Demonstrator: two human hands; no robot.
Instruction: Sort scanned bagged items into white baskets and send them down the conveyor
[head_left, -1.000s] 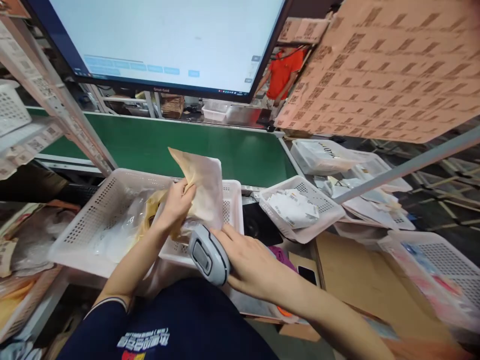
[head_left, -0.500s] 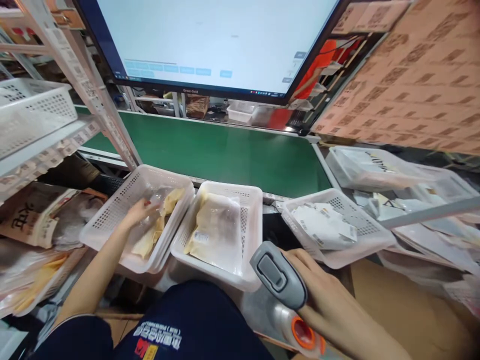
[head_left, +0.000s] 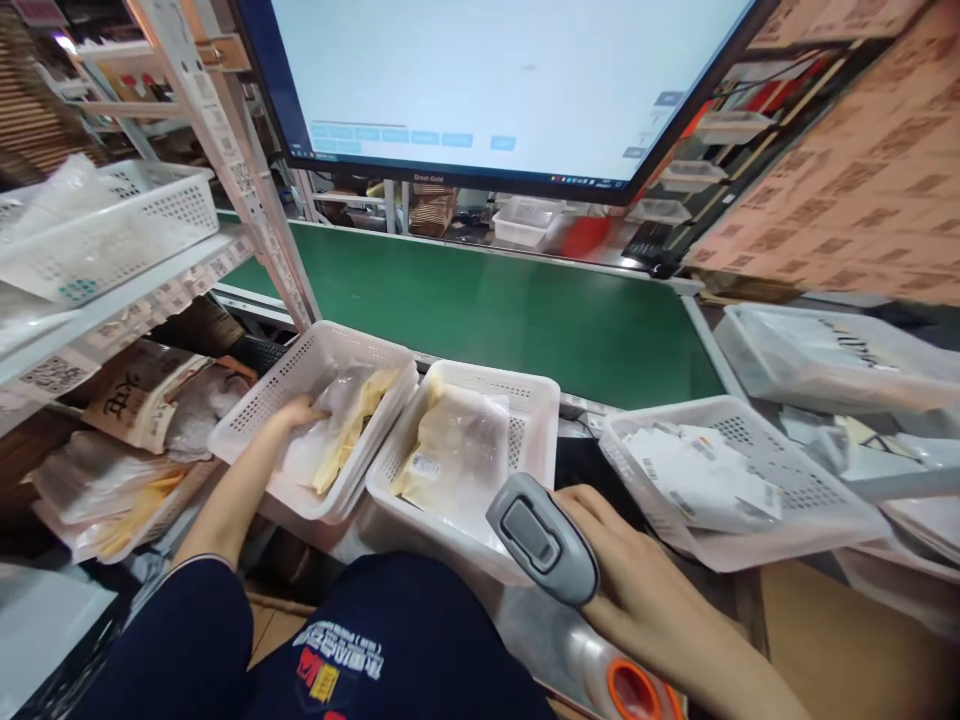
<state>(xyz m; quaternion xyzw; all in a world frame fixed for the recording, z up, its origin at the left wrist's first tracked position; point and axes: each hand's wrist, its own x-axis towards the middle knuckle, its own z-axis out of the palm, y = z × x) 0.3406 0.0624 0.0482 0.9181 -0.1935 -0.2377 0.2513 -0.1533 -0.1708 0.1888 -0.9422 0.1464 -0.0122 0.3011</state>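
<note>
- The left hand (head_left: 301, 412) is inside the left white basket (head_left: 251, 430), its fingers at clear plastic bags (head_left: 309, 445); whether they grip one is unclear.
- The right hand (head_left: 606, 538) holds a grey scanner (head_left: 541, 540) near a corner of the middle basket (head_left: 541, 440).
- A yellowish packet (head_left: 461, 450) lies flat in the middle basket.
- White labelled packets (head_left: 701, 475) fill part of the right basket (head_left: 817, 515).
- Behind the baskets stretches a green belt (head_left: 480, 300), below a lit monitor (head_left: 480, 80).

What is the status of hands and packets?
Left hand inside white basket, contact unclear. Right hand holding grey scanner. Yellowish packet lying in neighbouring basket. Scanner partly hides that basket.
</note>
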